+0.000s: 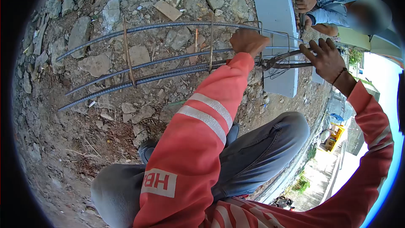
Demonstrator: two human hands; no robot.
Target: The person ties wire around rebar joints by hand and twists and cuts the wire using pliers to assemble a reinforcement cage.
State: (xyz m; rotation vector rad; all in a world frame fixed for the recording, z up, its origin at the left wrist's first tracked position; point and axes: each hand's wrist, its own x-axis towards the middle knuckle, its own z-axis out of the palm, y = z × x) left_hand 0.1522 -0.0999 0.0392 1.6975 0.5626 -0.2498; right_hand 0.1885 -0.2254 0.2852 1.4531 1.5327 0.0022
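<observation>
Long ribbed steel rebars lie in a cage tied with stirrups, some of them rusty. My left hand is closed in a fist at the cage, beside a stirrup close to the grey block; its fingers face away, so what they grip is hidden. In my right hand are the handles of a pair of end-cutting pincers, fingers spread along them. The pincers' jaws reach the lower rebars just below my left hand. Thin tie wire hangs in loops under the jaws.
A pale grey block stands under the cage's right end. Another person crouches at upper right, hands on a tool by the bars. Rubble stones and a wood piece cover the ground. A yellow machine stands farther off.
</observation>
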